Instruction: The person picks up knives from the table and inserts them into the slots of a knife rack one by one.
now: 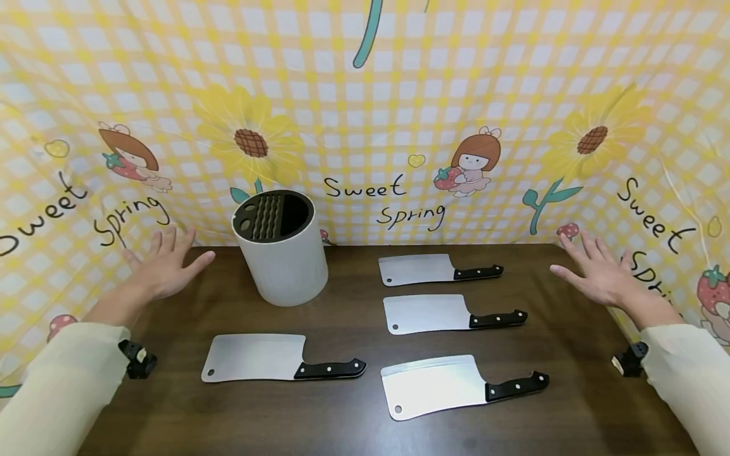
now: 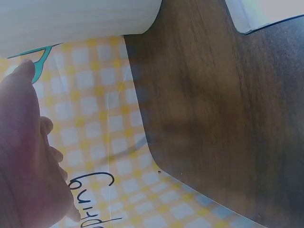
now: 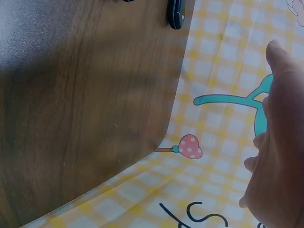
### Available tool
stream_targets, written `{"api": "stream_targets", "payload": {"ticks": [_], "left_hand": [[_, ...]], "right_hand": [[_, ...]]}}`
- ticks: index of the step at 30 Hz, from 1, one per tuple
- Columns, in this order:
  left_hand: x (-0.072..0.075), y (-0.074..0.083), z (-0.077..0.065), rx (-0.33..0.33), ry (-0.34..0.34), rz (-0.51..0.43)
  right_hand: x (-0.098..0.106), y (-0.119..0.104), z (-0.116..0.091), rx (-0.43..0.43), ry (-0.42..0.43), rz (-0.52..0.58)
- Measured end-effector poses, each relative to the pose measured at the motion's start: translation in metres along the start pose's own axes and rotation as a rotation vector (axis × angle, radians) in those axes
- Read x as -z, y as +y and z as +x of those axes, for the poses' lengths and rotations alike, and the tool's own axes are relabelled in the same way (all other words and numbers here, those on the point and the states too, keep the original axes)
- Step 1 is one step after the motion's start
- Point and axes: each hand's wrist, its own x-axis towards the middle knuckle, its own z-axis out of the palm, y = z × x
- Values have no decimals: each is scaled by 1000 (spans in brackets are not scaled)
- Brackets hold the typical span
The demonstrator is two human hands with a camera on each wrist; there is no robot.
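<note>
Yellow-and-white checked cloth w/ cartoon print [image 1: 353, 114] backs a dark brown wood-grain table [image 1: 182, 418], where a white cylindrical knife holder [image 1: 285, 272] stands upright, back L of ctr, its black insert [image 1: 268, 215] showing 2 round holes, wavy slots & 1 larger opening. 3 silver cleavers w/ black riveted handles [image 1: 445, 313] lie flat on the R, a 4th matching cleaver [image 1: 279, 358] in front of the holder. L hand [image 1: 165, 266], fingers spread wide, is near the holder; R hand [image 1: 599, 272], also spread wide, near the table's R edge.

The worktop [image 1: 319, 421] has a dark brown wood-grain surface with rounded far corners. A yellow-and-white gingham cloth [image 1: 353, 120] encloses its rear, left and right sides. Printed motifs: sunflowers [image 1: 251, 143], cartoon girls [image 1: 475, 161] holding strawberries [image 1: 447, 179], spotted mushrooms [image 1: 567, 230], heart outlines [image 1: 417, 161] and black "Sweet Spring" lettering [image 1: 412, 216]. Creases cross the fabric.
</note>
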Motion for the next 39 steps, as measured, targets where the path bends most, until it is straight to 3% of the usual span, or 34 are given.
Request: {"api": "stream_targets", "payload": {"ticks": [7, 18, 27, 34, 39], "left_hand": [[3, 0, -2, -15, 35, -32], [12, 13, 2, -136, 165, -96], [20, 34, 4, -232, 239, -417], [28, 49, 3, -157, 235, -615], [25, 59, 7, -151, 266, -751]], "right_hand": [[1, 1, -6, 29, 26, -18], [-2, -5, -25, 131, 98, 37], [-10, -32, -43, 241, 100, 161], [-15, -52, -56, 276, 55, 249], [-23, -61, -60, 371, 79, 300]]}}
